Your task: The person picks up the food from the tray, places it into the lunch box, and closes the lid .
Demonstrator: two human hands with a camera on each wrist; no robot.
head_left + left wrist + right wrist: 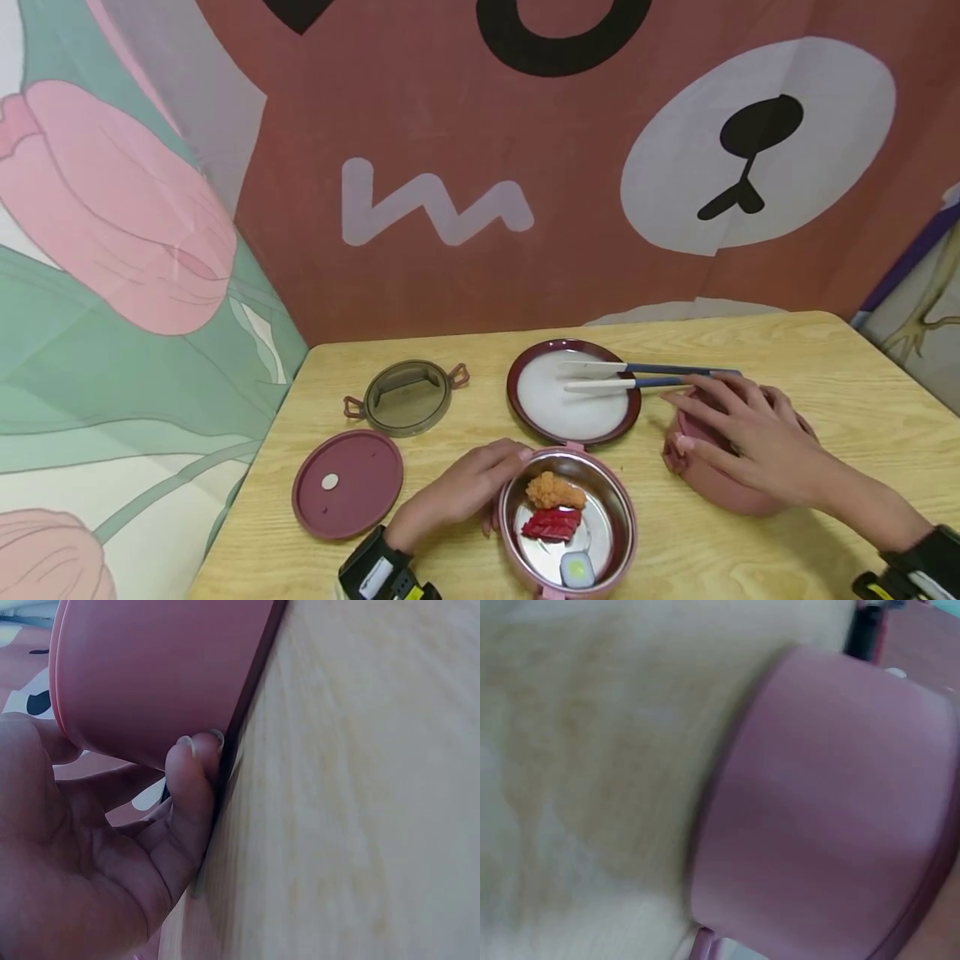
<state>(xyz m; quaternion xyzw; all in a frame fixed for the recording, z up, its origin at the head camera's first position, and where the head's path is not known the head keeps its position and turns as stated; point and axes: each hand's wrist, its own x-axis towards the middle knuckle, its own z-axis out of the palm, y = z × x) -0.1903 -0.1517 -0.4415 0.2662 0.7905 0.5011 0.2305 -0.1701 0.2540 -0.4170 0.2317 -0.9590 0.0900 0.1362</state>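
Note:
My left hand [480,479] curves round the left side of a pink pot [628,533] with a steel inside. The left wrist view shows its curled fingers [191,780] low against the pot's outer wall, near the table. A toy fried drumstick [555,492], red strips [552,525] and a pale, squarish piece with a yellow-green middle [577,570] lie inside. My right hand [757,442] rests over a second pink container [720,487], its fingers spread across the top. In the right wrist view, that container's plain wall [825,802] fills much of the picture.
Blue-handled tongs [652,368] with pale ends lie across a white plate with a maroon rim [513,400], reaching toward my right hand. A smoky clear lid [408,408] with side handles sits back left. In front of it lies a maroon round lid [352,500]. A printed cloth wall stands behind.

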